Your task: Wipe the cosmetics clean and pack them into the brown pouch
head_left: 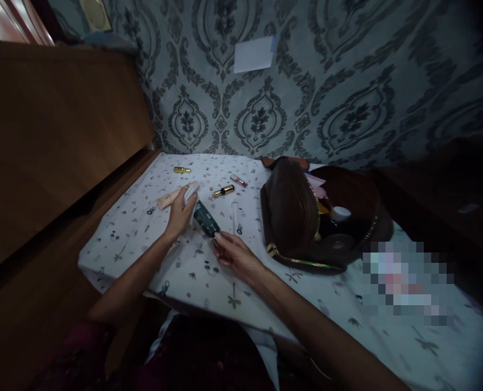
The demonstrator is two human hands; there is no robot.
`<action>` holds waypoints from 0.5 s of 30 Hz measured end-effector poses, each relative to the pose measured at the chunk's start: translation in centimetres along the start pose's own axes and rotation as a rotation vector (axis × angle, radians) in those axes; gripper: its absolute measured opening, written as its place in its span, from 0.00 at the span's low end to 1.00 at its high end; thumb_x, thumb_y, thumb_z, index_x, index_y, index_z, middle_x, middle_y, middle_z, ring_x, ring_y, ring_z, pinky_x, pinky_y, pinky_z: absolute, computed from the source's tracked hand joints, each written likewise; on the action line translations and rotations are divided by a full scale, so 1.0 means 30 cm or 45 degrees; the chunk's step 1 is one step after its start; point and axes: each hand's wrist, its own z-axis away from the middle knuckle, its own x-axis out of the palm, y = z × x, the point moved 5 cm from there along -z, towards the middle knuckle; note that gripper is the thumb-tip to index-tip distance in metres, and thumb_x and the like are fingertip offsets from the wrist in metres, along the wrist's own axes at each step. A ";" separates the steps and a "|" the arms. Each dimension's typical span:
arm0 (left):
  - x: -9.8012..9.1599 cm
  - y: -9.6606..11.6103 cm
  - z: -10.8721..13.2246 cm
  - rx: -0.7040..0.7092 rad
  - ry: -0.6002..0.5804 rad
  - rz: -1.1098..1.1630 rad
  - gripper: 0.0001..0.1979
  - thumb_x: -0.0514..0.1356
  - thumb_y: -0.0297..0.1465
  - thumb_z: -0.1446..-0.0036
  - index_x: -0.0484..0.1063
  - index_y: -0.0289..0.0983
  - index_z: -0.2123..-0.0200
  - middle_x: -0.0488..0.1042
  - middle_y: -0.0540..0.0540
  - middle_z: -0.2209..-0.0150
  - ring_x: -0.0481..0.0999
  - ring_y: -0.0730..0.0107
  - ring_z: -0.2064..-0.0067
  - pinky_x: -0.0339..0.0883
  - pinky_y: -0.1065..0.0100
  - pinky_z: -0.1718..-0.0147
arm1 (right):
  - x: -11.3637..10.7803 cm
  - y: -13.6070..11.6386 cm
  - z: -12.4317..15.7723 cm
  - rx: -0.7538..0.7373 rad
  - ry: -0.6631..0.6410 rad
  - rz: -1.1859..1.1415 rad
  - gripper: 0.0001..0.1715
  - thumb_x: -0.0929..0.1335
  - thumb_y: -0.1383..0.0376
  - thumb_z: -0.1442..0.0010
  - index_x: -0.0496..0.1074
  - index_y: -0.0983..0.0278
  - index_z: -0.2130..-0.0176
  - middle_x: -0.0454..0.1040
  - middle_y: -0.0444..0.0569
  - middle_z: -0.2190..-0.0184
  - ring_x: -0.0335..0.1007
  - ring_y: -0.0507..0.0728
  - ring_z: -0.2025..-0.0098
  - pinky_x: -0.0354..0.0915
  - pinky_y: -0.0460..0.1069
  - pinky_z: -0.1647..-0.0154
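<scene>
My right hand grips a dark green squeeze tube by its lower end, with the tube tilted up to the left over the table. My left hand is closed round a folded white wipe or cloth, close to the tube's upper end. Beside and partly behind the left hand lies a peach-coloured tube. Past the hands, a gold lipstick, a black-and-gold lipstick and a small pink tube lie on the cloth. A slim pale tube rests just right of the green one.
A brown cosmetic bag stands unzipped at the right, holding a white-capped container and pink items. A blurred-out patch covers something at the far right. A wooden cabinet borders the patterned tablecloth on the left; a papered wall rises behind.
</scene>
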 end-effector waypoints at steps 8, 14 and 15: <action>0.072 0.009 0.095 -0.008 -0.134 -0.188 0.19 0.52 0.35 0.34 0.69 0.35 0.44 0.68 0.35 0.42 0.65 0.53 0.37 0.58 0.51 0.38 | -0.014 0.009 -0.008 -0.036 0.069 -0.121 0.20 0.76 0.54 0.50 0.67 0.63 0.67 0.74 0.44 0.75 0.63 0.48 0.79 0.46 0.40 0.85; 0.154 0.104 0.239 0.150 -0.328 -0.288 0.20 0.50 0.35 0.33 0.67 0.41 0.40 0.47 0.39 0.29 0.44 0.50 0.28 0.48 0.46 0.33 | -0.039 0.014 -0.024 0.119 0.131 -0.459 0.06 0.70 0.65 0.40 0.67 0.63 0.67 0.70 0.40 0.78 0.58 0.47 0.82 0.46 0.39 0.87; 0.153 0.108 0.241 0.152 -0.328 -0.271 0.21 0.50 0.36 0.33 0.66 0.41 0.39 0.45 0.39 0.28 0.43 0.50 0.28 0.47 0.47 0.33 | -0.038 0.013 -0.023 0.138 0.122 -0.480 0.06 0.69 0.65 0.39 0.67 0.62 0.67 0.69 0.40 0.78 0.57 0.47 0.83 0.46 0.39 0.87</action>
